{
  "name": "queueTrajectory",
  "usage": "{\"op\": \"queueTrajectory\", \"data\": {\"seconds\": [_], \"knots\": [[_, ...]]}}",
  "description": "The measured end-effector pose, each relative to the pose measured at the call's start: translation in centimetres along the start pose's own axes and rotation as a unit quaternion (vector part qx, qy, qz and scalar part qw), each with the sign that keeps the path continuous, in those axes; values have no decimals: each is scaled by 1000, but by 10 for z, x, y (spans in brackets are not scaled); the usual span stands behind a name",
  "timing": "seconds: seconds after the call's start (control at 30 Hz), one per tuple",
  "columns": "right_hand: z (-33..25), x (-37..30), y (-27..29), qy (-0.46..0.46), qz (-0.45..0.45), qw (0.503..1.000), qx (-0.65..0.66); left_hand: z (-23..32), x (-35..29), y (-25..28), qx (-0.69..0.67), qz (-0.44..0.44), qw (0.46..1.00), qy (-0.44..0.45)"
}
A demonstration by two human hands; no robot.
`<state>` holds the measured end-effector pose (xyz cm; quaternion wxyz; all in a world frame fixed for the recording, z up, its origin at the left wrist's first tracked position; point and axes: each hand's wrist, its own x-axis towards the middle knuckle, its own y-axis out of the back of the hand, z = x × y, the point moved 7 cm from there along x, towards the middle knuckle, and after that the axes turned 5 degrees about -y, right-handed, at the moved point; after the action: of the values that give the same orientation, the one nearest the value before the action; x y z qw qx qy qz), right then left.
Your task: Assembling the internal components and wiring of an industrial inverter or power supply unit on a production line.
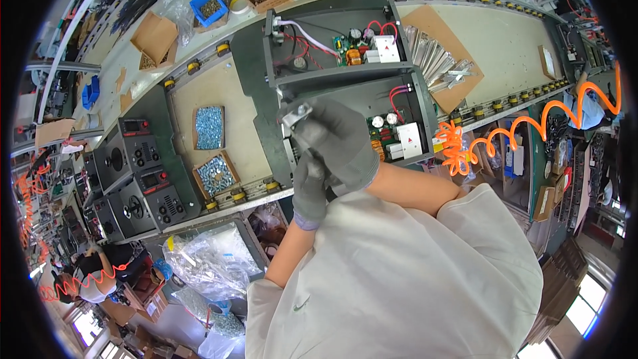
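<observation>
My right hand [342, 138], in a grey glove, is closed round a small silver metal bracket [297, 116] whose end sticks out past the fingers. Close beneath it is my left hand [310, 189], also gloved, its fingers drawn together against the right hand; what they grip, if anything, is hidden. Both hands are over the left edge of the nearer dark metal housing [372, 100], which contains wiring and a circuit board with a white block [408, 141]. A second open housing [332, 10] lies just beyond, with a white cable and another circuit board [359, 50].
Metal strips [432, 60] lie fanned on cardboard to the right. Small boxes of screws [210, 127] sit left on the roller line. Finished-looking dark units [136, 179] stand further left. An orange coiled hose [531, 126] hangs at right. A blue bin [209, 8] stands behind.
</observation>
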<state>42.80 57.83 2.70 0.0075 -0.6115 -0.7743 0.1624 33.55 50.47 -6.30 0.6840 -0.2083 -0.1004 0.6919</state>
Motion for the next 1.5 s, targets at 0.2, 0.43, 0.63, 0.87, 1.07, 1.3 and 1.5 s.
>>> {"op": "queueTrajectory", "data": {"seconds": [0.2, 0.43, 0.63, 0.87, 1.07, 1.3, 1.5], "knots": [[-22, 7, 16, -32, -2, 989, 144, 2, 17, 33, 355, -6, 926, -129], [83, 14, 37, -77, -155, 870, -461, -20, 0, 108, 295, 44, 953, -55], [180, 9, 21, -267, -247, 763, -534, -60, -9, 102, 429, -54, 901, 35], [186, 2, 11, -267, -246, 735, -572, -84, -7, 106, 405, -88, 909, -35], [200, 0, 12, -315, -228, 743, -544, -91, -11, 111, 411, -106, 905, -29], [199, -3, 16, -316, -197, 785, -495, -107, -13, 125, 409, -95, 908, -9], [198, -7, 21, -311, -161, 798, -491, -103, -10, 117, 367, -74, 927, 8]]}}
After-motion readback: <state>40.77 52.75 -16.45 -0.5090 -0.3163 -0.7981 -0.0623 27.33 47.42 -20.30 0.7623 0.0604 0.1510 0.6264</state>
